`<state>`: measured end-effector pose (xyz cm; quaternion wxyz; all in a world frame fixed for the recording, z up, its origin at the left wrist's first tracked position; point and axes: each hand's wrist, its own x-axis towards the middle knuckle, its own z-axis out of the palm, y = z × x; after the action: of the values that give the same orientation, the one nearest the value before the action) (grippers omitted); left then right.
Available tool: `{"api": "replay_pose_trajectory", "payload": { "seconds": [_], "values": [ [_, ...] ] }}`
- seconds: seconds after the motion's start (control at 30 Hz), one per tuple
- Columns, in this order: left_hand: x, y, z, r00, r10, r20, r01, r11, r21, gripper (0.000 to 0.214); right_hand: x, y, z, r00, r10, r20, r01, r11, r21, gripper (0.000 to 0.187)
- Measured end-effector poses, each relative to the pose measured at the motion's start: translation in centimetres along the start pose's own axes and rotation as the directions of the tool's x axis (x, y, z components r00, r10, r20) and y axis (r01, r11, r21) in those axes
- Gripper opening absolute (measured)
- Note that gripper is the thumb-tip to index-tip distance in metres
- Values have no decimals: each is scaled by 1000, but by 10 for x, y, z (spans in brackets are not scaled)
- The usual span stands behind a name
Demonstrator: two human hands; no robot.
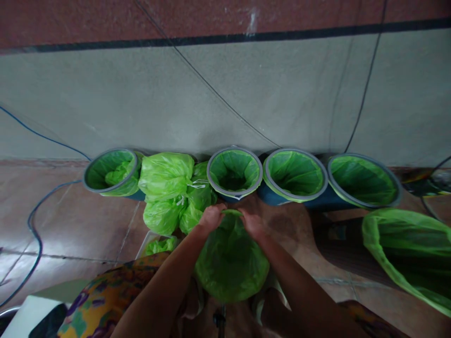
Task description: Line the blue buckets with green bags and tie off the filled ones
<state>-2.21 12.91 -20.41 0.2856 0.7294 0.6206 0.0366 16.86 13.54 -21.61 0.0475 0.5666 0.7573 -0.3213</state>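
Observation:
Both of my hands grip the gathered neck of a full green plastic bag (230, 263) that hangs low in front of me. My left hand (211, 217) pinches the neck from the left, and my right hand (252, 223) holds it from the right. Both hands are closed on the plastic. Just beyond them stands a round bin (234, 190) lined with a green bag, its inside dark and hollow.
Several green-lined bins (294, 174) stand in a row along the wall. Tied green bags (165, 176) are piled between the two left bins. A large open green bag (408, 249) lies at the right. Cables (33, 225) run over the floor at the left.

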Motion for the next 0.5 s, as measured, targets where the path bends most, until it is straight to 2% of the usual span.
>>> {"api": "replay_pose_trajectory", "payload": {
  "seconds": [0.1,0.17,0.27,0.33,0.4,0.5],
  "values": [
    [-3,2,0,998,-63,11,62,998,11,33,-5,-3,0,999,34,8,-34,999,-9,45],
    [-8,0,-4,996,-83,-23,82,997,-6,48,-11,0,-1,999,45,-29,-46,999,-6,51],
    [-21,-6,-12,974,-187,-129,177,981,-79,72,-26,12,-3,981,58,-184,-54,998,28,60],
    [-33,-10,-13,932,-316,-177,291,944,-153,73,-37,20,-1,952,144,-268,-133,989,60,60],
    [-46,-13,-10,885,-430,-177,395,896,-201,69,-47,24,6,933,249,-259,-238,968,76,57],
    [-63,-16,3,847,-527,-76,507,842,-187,62,-57,22,19,940,302,-159,-297,953,57,52]
  ]
}}
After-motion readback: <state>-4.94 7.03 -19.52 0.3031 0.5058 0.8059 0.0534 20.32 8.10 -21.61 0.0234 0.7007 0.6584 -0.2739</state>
